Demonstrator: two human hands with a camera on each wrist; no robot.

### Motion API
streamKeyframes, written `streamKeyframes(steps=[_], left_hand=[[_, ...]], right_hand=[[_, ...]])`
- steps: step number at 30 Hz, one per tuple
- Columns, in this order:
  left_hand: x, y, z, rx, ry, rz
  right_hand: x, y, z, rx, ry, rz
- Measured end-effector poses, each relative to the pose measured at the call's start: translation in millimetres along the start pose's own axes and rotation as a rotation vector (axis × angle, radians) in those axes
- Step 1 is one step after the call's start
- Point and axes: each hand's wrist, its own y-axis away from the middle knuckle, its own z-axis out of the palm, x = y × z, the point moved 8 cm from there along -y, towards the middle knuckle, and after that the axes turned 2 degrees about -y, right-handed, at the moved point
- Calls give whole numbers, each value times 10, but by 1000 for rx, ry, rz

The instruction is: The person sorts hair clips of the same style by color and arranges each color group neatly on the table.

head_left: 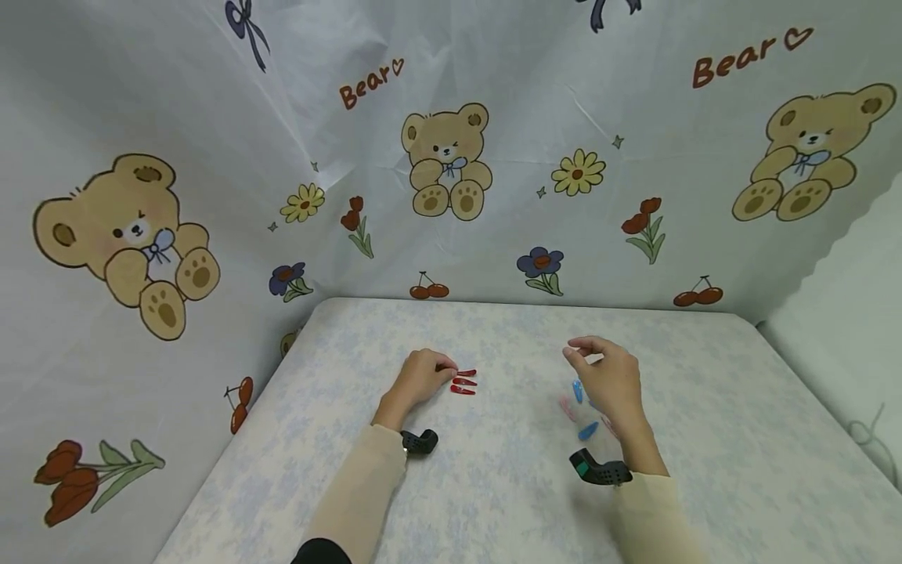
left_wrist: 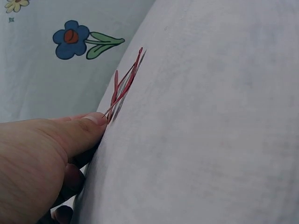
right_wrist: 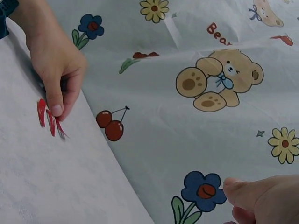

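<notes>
The left hand [head_left: 420,376] pinches, between thumb and fingertips, the near-side end of a slim, glossy red hair clip [head_left: 468,373]; the right hand [head_left: 611,380] hangs loosely curved, a gap between thumb and forefinger, with nothing visible in its grip. The pinched clip lies just to the left hand's right, that hand being much the nearer, and its long axis runs away from those fingertips toward the right hand's side. Two matching red clips [head_left: 464,382] lie on the person's side of it, roughly parallel, on the mottled pale-blue counter [head_left: 493,470]. It looks thin, its arms splayed apart in the left wrist view. Below the right hand I see teardrop-shaped blue clips [head_left: 588,431] and pale pink clips [head_left: 566,407], partly hidden.
</notes>
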Motion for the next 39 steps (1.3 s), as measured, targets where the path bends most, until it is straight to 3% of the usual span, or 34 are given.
streamKeyframes(steps=[20,28,33,39], left_hand=[[-3,16,16,-9,-9,17],[-57,1,-53,18,-7,-2],[-49,12,-21,-4,-10,-3],[-17,21,1,-10,-3,4]], right_hand=[[569,142,-377,29,62,69],[822,139,-373,-74,130,60],[1051,189,-295,-153,160,83],[1223,236,-262,-173,161,67]])
